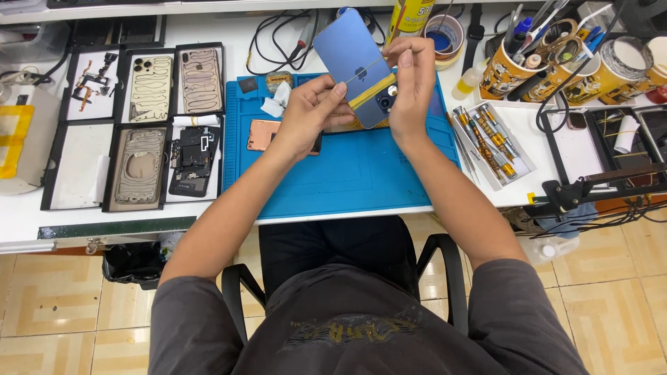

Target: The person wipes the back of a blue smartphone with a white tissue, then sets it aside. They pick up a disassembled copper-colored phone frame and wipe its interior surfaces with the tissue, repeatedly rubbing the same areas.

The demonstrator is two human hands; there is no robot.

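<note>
Holding the blue phone back panel [351,59] up off the bench, tilted, with both hands: the left hand [309,114] is closed around its lower edge from the left, and the right hand [411,87] pinches the right side near the camera cutout, fingertips [403,52] gripping what looks like the end of a yellow tape strip [372,92] running across the panel. Biggest risk I'd say is the grip itself, since it's only held at the edges, so a slip would drop it onto the blue work mat [347,173] directly under the hands, or onto the copper-coloured part [262,133] lying just left of the left wrist. Pulling the strip at a hard angle could also flex the panel. Room is decent below and toward the body, but tight elsewhere: the screwdriver tray [490,142] sits just right of the right forearm, and the tape rolls [445,35] and the can [408,17] crowd right behind the panel's top edge.
</note>
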